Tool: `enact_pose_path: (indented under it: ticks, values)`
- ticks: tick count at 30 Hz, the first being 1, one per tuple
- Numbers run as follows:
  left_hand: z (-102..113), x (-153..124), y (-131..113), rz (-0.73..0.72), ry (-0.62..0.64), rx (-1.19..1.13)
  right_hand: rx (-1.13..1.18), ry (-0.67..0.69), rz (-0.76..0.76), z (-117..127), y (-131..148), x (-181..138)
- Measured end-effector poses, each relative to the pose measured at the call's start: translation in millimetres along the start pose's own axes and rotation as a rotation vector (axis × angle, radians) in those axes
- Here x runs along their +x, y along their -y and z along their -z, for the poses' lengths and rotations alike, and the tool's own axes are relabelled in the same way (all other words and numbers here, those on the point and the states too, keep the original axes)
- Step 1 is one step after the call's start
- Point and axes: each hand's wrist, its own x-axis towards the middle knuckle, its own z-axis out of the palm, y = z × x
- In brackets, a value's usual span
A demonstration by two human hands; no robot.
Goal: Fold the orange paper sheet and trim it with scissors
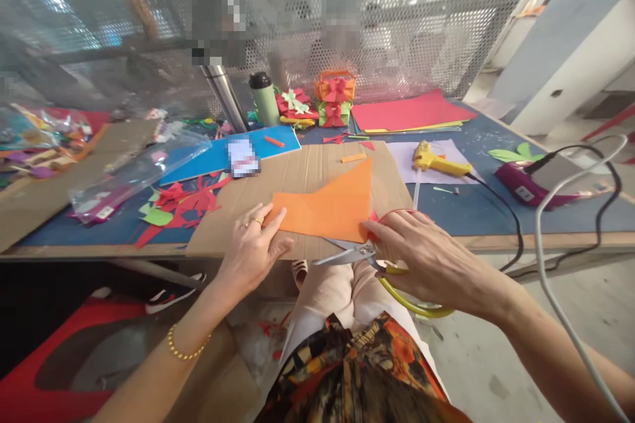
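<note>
Two hands work at the near edge of a blue desk [476, 211]. The left hand [253, 248] lies flat with fingers spread, pressing the left end of an orange sheet [330, 208] onto a cardboard slab [297, 175]. The right hand [426, 254] has its grip closed through the yellow handles of scissors [354, 253], whose blades stand slightly apart at the sheet's lower edge, just over the desk's rim.

Cardboard covers the middle of the desk and overhangs the front edge a little. Left of it lie red and green scraps [178, 201], a clear bag [133, 175] and a blue sheet [223, 152]. Right of it a yellow glue gun [436, 160] rests on a pale sheet, its black cable [510, 218] running off the front edge. Further right sits a purple box [530, 185] with cables plugged in. At the back stand a green bottle [264, 100], paper gift boxes [335, 100] with bows, and a stack of red paper [407, 112].

Perforated metal mesh [347, 6] closes off the space behind the desk. Grey concrete floor [496, 350] shows at the right, with a white column beyond. Under the desk the person's lap shows pale trousers and a patterned cloth.
</note>
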Motion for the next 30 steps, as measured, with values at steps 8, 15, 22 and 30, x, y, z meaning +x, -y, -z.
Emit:
enact_pose_path:
  ticks: [8, 15, 22, 30]
  values:
    - [-6, -8, -31, -0.026, -0.043, 0.135, 0.026, -0.082, -0.053, -1, -8, -11]
    - [-5, -7, -57, -0.025, 0.008, 0.167, -0.049, -0.093, -0.076, 3, -19, -23]
    - [8, 5, -54, -0.062, 0.098, 0.205, -0.032, -0.117, -0.012, -5, -25, -27]
    - [16, 45, -48, -0.272, 0.214, 0.053, -0.017, -0.147, 0.044, -16, -37, -30]
